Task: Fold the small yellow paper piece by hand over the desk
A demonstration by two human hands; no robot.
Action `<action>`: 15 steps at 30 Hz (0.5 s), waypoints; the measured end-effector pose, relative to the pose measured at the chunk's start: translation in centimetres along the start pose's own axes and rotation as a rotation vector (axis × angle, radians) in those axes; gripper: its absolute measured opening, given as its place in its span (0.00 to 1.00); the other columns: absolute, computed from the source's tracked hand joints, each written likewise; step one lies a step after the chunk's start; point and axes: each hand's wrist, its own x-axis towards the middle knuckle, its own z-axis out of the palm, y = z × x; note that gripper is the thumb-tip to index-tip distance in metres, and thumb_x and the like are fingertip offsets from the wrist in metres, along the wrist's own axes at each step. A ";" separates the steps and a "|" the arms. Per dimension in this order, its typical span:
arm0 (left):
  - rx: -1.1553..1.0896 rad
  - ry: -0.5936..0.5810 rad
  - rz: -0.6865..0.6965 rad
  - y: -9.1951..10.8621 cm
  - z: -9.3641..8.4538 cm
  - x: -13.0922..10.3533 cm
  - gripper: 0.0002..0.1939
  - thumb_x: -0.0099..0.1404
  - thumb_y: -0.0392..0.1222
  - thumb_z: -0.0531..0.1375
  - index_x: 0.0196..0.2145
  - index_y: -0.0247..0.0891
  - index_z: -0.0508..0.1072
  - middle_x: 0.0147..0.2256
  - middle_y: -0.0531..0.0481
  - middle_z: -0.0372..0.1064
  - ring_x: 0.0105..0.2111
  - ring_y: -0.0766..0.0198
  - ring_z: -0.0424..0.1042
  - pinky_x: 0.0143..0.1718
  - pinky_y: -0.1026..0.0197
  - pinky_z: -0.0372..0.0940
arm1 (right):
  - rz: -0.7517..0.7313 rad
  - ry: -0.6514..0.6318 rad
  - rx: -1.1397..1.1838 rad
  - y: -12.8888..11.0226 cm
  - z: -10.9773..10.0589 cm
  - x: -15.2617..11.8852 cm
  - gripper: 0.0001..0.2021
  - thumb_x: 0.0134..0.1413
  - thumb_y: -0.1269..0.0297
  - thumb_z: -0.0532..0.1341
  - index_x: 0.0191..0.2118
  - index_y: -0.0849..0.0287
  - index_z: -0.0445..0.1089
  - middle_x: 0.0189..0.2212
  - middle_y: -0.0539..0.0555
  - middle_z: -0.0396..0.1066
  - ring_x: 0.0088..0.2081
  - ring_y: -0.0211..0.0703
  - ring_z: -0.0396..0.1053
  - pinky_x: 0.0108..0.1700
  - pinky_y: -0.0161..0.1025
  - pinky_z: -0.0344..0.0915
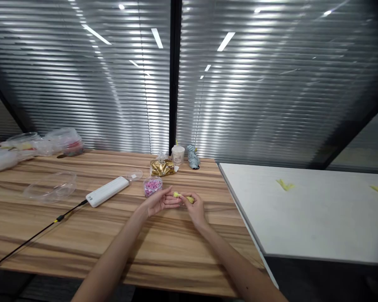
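Note:
My right hand (195, 209) pinches a small, soft-looking yellow piece (190, 199) in front of me, above the wooden table. Its pale end (176, 194) points toward my left hand; its exact kind is too small to make out. My left hand (159, 203) is turned palm up with fingers stretched out, its fingertips close beside the yellow piece and my right fingers. Just beyond my left hand stands a clear round tub (153, 185) of pink and purple bits.
Behind the tub are a gold foil packet (163, 167), a paper cup (177, 154) and a blue-grey wrapped bundle (193, 157). Leftward lie a cabled white power bank (107, 191), a clear lid (52, 187) and plastic containers (63, 140). Yellow scraps (285, 184) lie on the white table (308, 218).

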 end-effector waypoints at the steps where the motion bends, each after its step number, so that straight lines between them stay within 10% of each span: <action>1: 0.000 0.015 0.026 -0.2 0.2 0.1 0.15 0.64 0.43 0.53 0.33 0.26 0.72 0.30 0.39 0.74 0.35 0.57 0.74 0.45 0.55 0.64 | 0.008 -0.021 -0.010 0.0 -0.3 0.2 0.11 0.48 0.58 0.60 0.32 0.62 0.71 0.32 0.56 0.72 0.35 0.44 0.69 0.38 0.38 0.64; 8: 0.157 -0.015 0.121 -0.5 -0.2 0.0 0.12 0.58 0.45 0.60 0.32 0.30 0.72 0.31 0.41 0.74 0.33 0.59 0.74 0.43 0.58 0.65 | 0.023 -0.343 -0.125 -0.4 -1.0 0.2 0.21 0.57 0.53 0.51 0.51 0.59 0.65 0.34 0.54 0.72 0.25 0.38 0.66 0.31 0.36 0.64; 15: 0.330 0.283 0.309 -1.7 0.8 0.9 0.18 0.52 0.53 0.61 0.20 0.34 0.65 0.19 0.53 0.65 0.20 0.69 0.65 0.26 0.66 0.61 | -0.165 -0.481 -0.352 -0.9 -0.1 -0.5 0.19 0.62 0.56 0.44 0.44 0.58 0.68 0.28 0.52 0.70 0.29 0.38 0.65 0.34 0.33 0.59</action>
